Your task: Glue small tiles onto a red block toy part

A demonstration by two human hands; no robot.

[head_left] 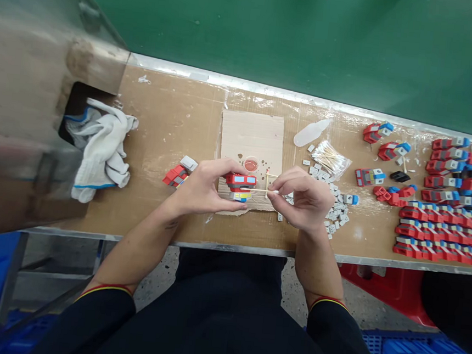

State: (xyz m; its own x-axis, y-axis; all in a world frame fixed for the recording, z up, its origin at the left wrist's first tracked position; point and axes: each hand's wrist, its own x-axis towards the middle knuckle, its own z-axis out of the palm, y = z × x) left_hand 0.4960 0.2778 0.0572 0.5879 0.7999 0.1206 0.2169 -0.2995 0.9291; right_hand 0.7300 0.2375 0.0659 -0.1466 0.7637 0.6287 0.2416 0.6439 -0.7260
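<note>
My left hand [208, 188] grips a small red, grey and blue toy part [241, 181] between thumb and fingers, above a piece of cardboard [250, 131]. In my right hand [302, 198] is a cotton swab [262, 190], pinched near its white end. The swab's thin stick reaches left against the toy part's side. A small round dish of reddish liquid [251, 164] sits on the cardboard just beyond the part. More swabs [267, 181] lie on the cardboard beside my right fingers. Left of my left hand lies another red and grey toy part [177, 175].
Small grey pieces [336, 213] are scattered right of my right hand, near a bag of cotton swabs [330, 159] and a translucent bottle [312, 132]. Rows of red toy parts [441, 231] fill the right end. White gloves [105, 152] lie by the metal wall [29, 87] at left.
</note>
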